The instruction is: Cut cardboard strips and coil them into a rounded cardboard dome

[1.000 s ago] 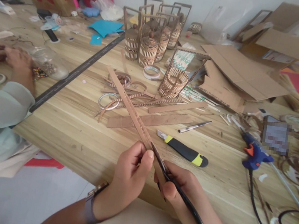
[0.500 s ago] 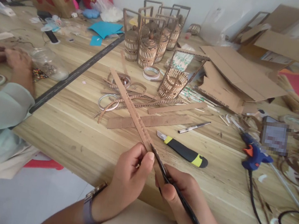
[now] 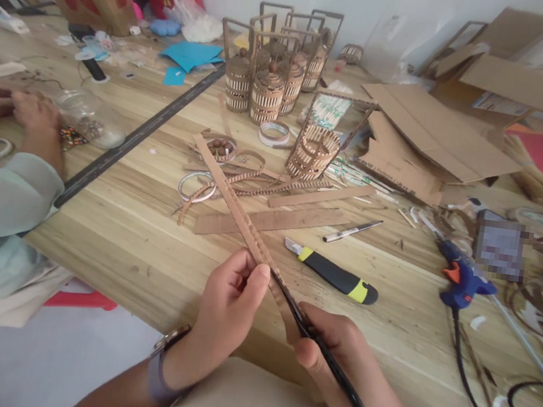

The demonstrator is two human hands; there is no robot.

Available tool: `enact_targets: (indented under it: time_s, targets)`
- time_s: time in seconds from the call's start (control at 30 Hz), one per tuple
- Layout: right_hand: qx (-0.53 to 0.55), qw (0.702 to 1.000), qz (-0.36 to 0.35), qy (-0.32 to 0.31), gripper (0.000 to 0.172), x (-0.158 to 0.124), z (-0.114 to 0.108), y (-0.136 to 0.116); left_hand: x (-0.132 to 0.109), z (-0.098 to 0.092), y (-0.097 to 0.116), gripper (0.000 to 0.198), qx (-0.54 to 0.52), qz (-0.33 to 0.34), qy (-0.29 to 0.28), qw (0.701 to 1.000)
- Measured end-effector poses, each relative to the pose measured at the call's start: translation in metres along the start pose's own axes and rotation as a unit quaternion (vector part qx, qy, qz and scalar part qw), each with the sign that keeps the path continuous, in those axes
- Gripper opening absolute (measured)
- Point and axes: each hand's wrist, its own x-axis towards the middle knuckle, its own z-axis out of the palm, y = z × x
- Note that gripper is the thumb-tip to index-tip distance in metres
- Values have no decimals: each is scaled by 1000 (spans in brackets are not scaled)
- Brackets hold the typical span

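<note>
A long cardboard strip [image 3: 226, 192] with corrugated edges is pinched between the thumb and fingers of my left hand [image 3: 226, 308]. Its far end points up and left over the table. My right hand [image 3: 344, 355] grips black scissors [image 3: 344, 383], whose blades lie along the strip near my left thumb. The blades look nearly closed, with a cut sliver of cardboard curving beneath them. Beyond my hands lie a wide cardboard strip [image 3: 273, 223], a slim craft knife [image 3: 352, 231] and a black and yellow utility knife [image 3: 337, 275].
Several small cardboard lanterns [image 3: 267, 98] stand at the back, with an open-topped one [image 3: 313, 152] nearer. Tape rolls [image 3: 274, 134] and curled strips lie mid-table. At right are a blue glue gun [image 3: 465, 281] and cardboard sheets [image 3: 436, 129]. A co-worker's hands [image 3: 37, 110] are at left.
My left hand has shifted slightly left and up with the cardboard strip. The scissors blades have come closer together along it, and the cut sliver hangs farther from the blades.
</note>
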Motion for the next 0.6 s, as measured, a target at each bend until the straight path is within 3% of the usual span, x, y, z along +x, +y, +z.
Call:
enact_targets:
  time_s: [0.2, 0.6]
  targets:
    - [-22, 1000, 1, 6, 76, 2, -3, 1, -6, 1, -4, 28, 14, 25, -32, 999]
    - [-10, 1000, -10, 1, 72, 6, 1, -7, -10, 0, -6, 28, -3, 39, -20, 999]
